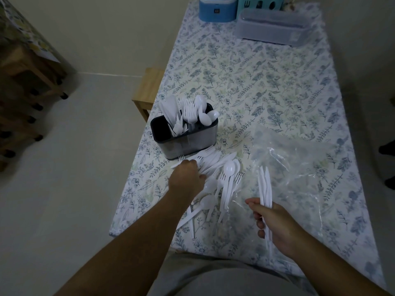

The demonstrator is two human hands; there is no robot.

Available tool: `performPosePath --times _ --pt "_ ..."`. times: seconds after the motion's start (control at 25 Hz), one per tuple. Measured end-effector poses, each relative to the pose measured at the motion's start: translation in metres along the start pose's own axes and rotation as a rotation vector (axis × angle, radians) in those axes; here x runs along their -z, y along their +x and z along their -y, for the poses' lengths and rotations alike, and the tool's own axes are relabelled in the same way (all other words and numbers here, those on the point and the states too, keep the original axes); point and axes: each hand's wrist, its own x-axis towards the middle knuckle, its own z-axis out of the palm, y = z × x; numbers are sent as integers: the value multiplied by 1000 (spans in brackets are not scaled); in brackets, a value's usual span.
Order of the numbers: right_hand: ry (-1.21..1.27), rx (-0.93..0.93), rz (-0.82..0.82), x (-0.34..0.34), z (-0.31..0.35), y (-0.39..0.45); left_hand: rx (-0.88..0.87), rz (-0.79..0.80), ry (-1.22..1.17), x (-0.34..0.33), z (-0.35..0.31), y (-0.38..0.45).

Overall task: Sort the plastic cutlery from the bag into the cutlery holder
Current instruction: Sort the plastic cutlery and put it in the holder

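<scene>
Floral tablecloth (267,86), blue container (215,9), lidded clear box (271,26), perhaps wooden stool (147,90)

I'm seeing loose cutlery (215,174) crowding the surface (267,86) just before the holder (186,139); the bag (299,167) is blocking the right, beyond lying open.

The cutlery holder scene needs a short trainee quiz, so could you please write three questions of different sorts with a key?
1. True or false: the right hand holds a bunch of white knives.
2. Which pieces stand in the rightmost part of the cutlery holder? A) knives B) forks C) spoons
3. Fill in: the left hand reaches into the loose cutlery pile lying between the holder and the clear plastic ____.

Key: 1 true; 2 C; 3 bag.
</scene>
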Motion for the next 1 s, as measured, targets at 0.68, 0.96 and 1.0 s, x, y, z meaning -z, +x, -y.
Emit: performPosePath --times 0.68,0.96,1.0 --pt "14 -4 5 1 -1 2 -60 96 37 -1 -24 11" --pt "20 -19 -1 1 -2 1 -67 132 84 4 -31 13" --pt "19 -17 -2 1 -2 1 -68 138 90 5 -32 14"
